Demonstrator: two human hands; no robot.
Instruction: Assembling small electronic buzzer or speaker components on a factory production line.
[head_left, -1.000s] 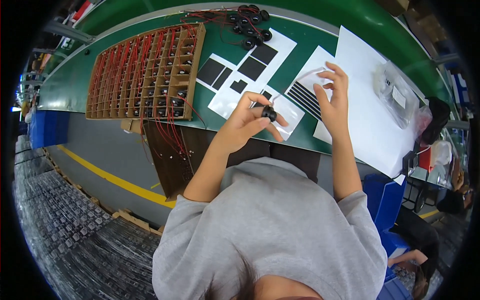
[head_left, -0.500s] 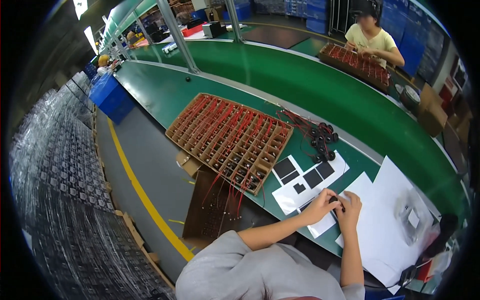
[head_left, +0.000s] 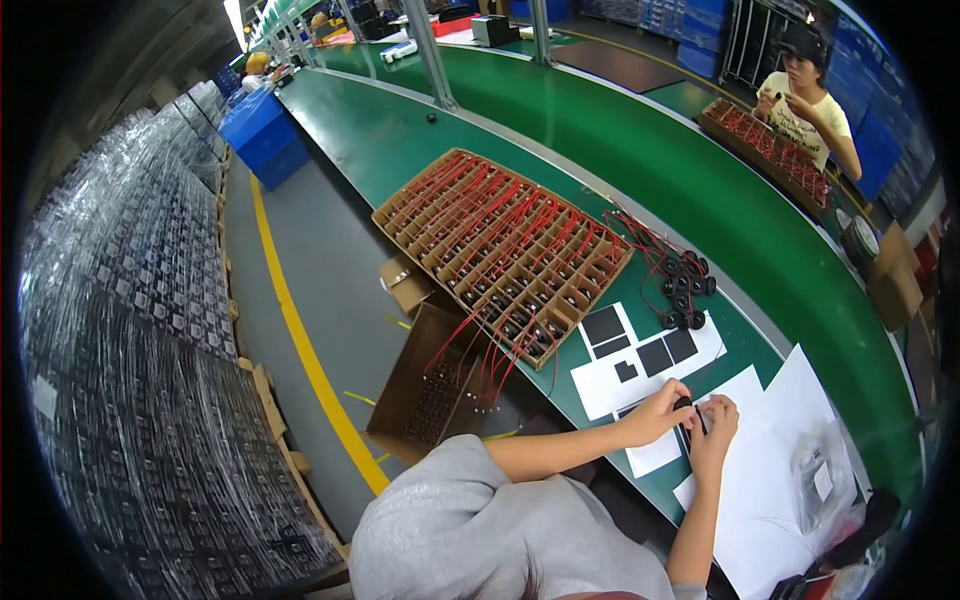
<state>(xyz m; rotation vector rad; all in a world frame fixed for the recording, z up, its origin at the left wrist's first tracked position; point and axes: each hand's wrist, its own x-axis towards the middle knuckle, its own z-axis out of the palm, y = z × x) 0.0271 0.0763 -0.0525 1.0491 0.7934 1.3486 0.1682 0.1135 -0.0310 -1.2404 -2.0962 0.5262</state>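
Nearest, the left hand (head_left: 660, 412) pinches a black round part (head_left: 684, 403) above the tabletop's near edge, and the right hand (head_left: 718, 420) curls in beside it; whether that one grips, I can't tell. Beyond, black patches remain on the white sheets (head_left: 597, 401). Farther left, the divided cardboard tray (head_left: 588, 312) looks largely filled; far right of it, a loose wired pile (head_left: 686, 285) is left. A second ago, the right hand was spread, well apart; now they've met.
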